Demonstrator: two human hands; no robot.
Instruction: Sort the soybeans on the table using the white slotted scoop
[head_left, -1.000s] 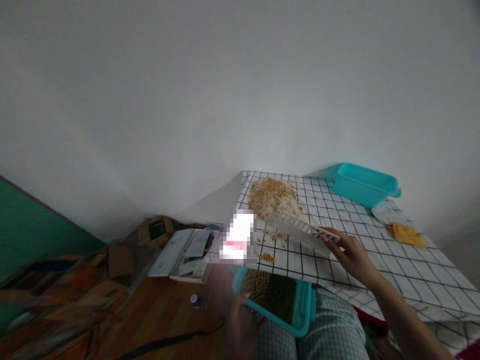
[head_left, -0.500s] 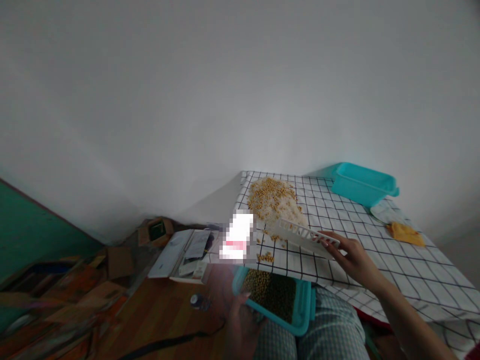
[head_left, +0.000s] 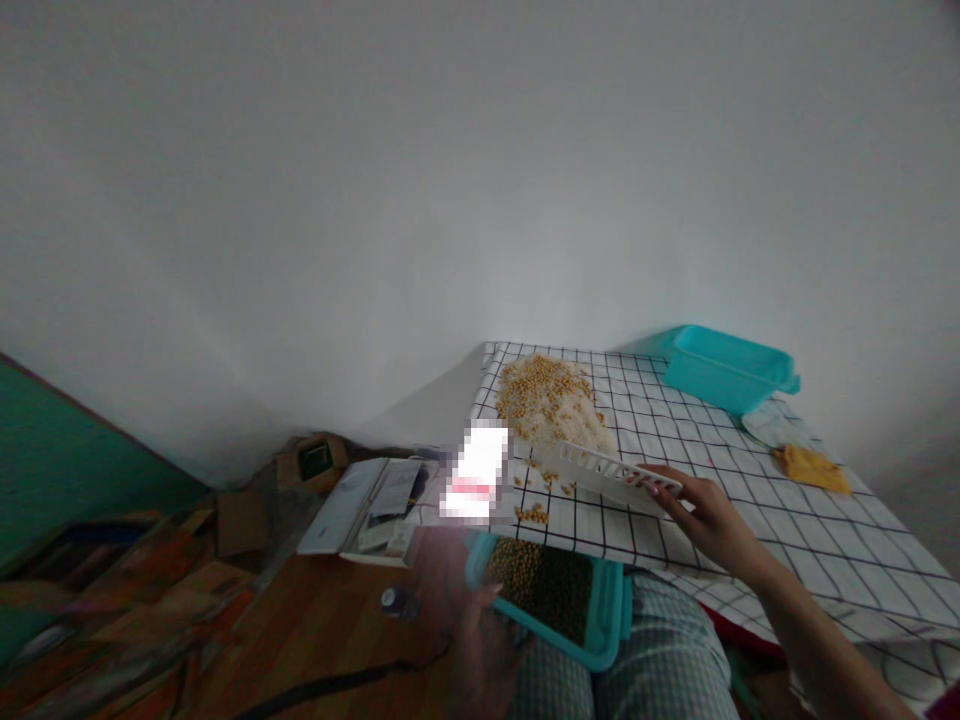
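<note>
My right hand (head_left: pixel 694 505) is closed on the right end of a white slotted plastic tray (head_left: pixel 607 475), thumb and fingers pinching its edge. The tray's left end meets the near side of a pile of white rice (head_left: pixel 577 415). Yellow soybeans (head_left: pixel 544 378) lie thickly over the back of that pile, and a few are scattered in front of it. On my lap sits a teal plastic bin (head_left: pixel 606 610) with soybeans on its left side and dark green beans (head_left: pixel 566 590) on its right. My left hand (head_left: pixel 480 625), partly blurred, grips the bin's left side.
A teal tub (head_left: pixel 731 365) stands at the back right of the checked tablecloth (head_left: pixel 750 510), near a yellow cloth (head_left: pixel 814 468). A pixelated bright patch covers the table's left edge. Open boxes (head_left: pixel 360 510) and a small bottle (head_left: pixel 394 600) are on the floor at left.
The white slotted tray has tilted and shifted very slightly at the edge of the rice pile, with my right hand still on it. My left hand and the bin look unmoved.
</note>
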